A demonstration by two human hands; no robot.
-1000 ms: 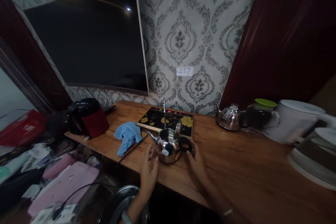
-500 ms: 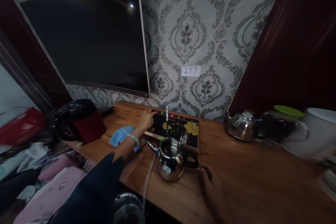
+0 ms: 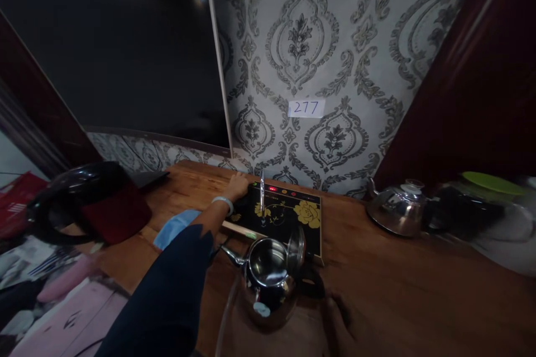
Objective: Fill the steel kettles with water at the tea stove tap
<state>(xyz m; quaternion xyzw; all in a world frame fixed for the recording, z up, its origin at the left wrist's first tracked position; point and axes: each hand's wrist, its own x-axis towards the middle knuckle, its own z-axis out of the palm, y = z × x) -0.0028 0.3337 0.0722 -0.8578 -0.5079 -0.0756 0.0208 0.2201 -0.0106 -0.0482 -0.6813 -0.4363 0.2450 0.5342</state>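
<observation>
While the right hand [image 3: 341, 321] rests low on the wooden table [image 3: 397, 284], just beside the black handle of the open steel kettle [image 3: 270, 279], it is too dark and blurred to tell whether its fingers are spread or closed. The kettle stands at the near edge of the table with its hinged lid tipped up and its spout pointing left; a thin clear tube [image 3: 224, 312] curves down past its left side. Behind the kettle lies a black heating tray [image 3: 288, 215] with gold flowers, a slim metal spout [image 3: 262, 192] rising from it and small red lights glowing along its back edge. The left hand [image 3: 238, 185], at the end of a dark sleeve with a pale wristband, lies palm-down on the far left corner of this tray, fingers together and flat. A blue cloth [image 3: 176, 226] sits under that forearm. Farther left is a black and red cooker [image 3: 90, 203]; to the right stands a second steel kettle [image 3: 396, 212], well apart. On the patterned wall hangs a label [image 3: 306, 107] reading 277.
</observation>
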